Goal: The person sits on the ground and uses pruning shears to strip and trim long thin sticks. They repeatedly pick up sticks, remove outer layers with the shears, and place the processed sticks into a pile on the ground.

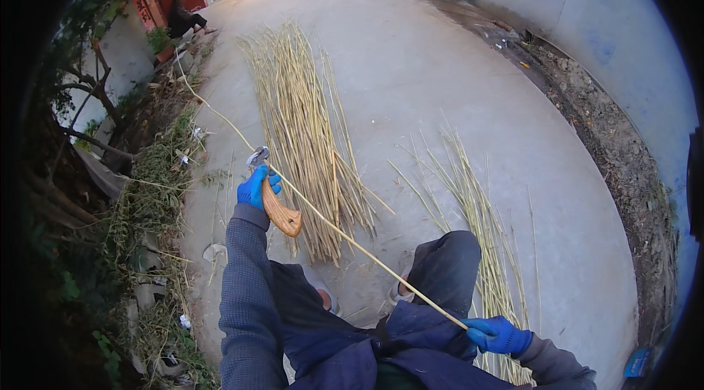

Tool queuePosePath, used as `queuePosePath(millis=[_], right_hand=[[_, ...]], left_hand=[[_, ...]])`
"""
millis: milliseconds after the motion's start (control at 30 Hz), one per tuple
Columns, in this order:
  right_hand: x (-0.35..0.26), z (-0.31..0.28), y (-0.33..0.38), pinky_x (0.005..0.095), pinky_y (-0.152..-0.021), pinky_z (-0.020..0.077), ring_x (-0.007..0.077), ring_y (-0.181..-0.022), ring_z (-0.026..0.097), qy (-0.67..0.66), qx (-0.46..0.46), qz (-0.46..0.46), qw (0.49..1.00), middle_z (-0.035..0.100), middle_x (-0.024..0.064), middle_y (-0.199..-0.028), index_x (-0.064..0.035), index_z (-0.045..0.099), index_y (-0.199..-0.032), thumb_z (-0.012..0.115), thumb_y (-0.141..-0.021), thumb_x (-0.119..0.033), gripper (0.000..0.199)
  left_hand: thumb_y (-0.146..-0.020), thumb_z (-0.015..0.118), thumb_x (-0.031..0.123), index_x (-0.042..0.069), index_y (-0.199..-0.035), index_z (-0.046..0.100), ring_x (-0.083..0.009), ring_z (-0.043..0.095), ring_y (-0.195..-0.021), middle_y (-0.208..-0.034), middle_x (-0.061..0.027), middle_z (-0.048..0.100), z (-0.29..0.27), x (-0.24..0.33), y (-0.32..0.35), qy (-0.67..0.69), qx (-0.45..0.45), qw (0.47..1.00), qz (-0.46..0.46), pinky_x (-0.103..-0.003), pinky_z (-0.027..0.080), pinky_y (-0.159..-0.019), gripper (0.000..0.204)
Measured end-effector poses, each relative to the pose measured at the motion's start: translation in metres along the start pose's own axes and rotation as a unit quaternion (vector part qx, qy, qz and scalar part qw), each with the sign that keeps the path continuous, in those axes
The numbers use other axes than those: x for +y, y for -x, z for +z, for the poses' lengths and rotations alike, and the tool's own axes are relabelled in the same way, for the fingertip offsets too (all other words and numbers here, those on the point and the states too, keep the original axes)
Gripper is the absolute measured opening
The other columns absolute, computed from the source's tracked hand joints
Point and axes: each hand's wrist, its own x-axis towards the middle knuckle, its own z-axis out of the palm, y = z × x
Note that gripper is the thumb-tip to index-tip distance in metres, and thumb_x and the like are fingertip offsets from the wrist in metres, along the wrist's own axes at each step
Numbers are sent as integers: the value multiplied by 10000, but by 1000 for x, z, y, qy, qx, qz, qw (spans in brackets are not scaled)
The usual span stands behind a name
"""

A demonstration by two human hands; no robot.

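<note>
- Left glove (251,190), left of centre: bright blue
- Right glove (500,335), lower right: same blue, darker toward wrist
- Left sleeve (246,302), lower left: dark grey-blue, waffle-like texture, smoother cuff
- Right sleeve (554,366), lower right: dark grey
- Jacket (334,369), bottom centre: navy
- Trousers (445,269), lower centre: charcoal
- Shoes (397,293), lower centre: pale grey, mostly hidden

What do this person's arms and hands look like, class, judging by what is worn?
The left hand and right hand wear bright blue gloves. The left sleeve is dark grey with a textured weave; the right sleeve is dark grey too.
</note>
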Motion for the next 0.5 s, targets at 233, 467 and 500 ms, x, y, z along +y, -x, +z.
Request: queuePosePath(millis=[233,467,500], right_hand=[[-103,-9,-166,286,-605,542,141,-634,643,-58,9,-78,995,683,76,-846,-91,453,-1405,491,-997,-293,458],[-91,29,-176,347,-624,517,208,-655,649,31,62,-139,988,648,136,-753,-62,628,-1158,509,-973,-231,277],[-77,29,-148,340,-635,517,192,-666,651,44,48,-169,983,657,120,-761,-70,619,-1189,511,-975,-229,287]], left_hand=[[-894,689,279,-36,-1100,629,-235,676,-722,-973,-163,680,85,-50,97,4,-94,992,-89,-325,577,-585,381],[-899,672,307,-19,-1176,595,-235,666,-764,-1012,-149,668,41,-63,65,31,-37,995,-88,-323,562,-658,435],[-888,672,351,0,-1249,568,-248,648,-882,-1093,-159,644,19,-53,45,29,-4,997,-67,-361,553,-766,514]])
